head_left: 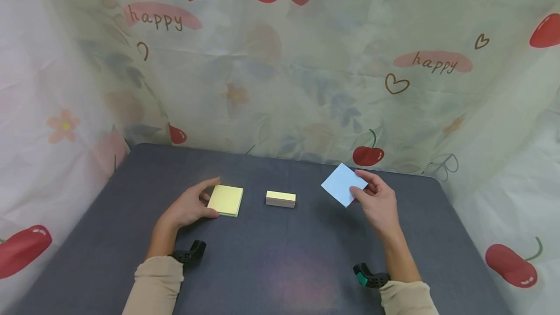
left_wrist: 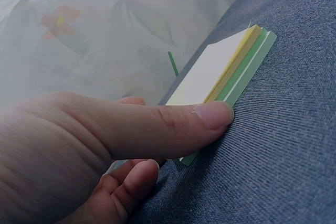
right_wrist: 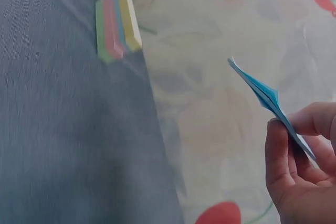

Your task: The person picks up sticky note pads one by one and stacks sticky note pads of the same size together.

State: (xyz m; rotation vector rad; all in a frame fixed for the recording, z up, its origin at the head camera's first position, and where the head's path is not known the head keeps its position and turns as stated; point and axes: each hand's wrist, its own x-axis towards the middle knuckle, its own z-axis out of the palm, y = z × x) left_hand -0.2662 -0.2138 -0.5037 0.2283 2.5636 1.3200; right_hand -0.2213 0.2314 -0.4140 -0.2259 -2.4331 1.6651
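Note:
My left hand (head_left: 187, 206) holds a square sticky note pad (head_left: 226, 200) on the table, thumb along its near edge and fingers at the far side. In the left wrist view the pad shows yellow sheets over green ones, with the thumb (left_wrist: 173, 127) against its side. My right hand (head_left: 379, 204) pinches a light blue paper square (head_left: 340, 183) by one corner between thumb and fingers, raised over the table. Seen edge-on in the right wrist view, the blue paper (right_wrist: 265, 95) looks thin and layered, with parts slightly spread.
Between the hands lies a narrow sticky note block (head_left: 281, 199), yellow on top, with pink, blue and green layers visible in the right wrist view. A dark grey cloth covers the table (head_left: 271, 256). Behind it hangs a printed curtain (head_left: 284, 91), which also runs along both sides.

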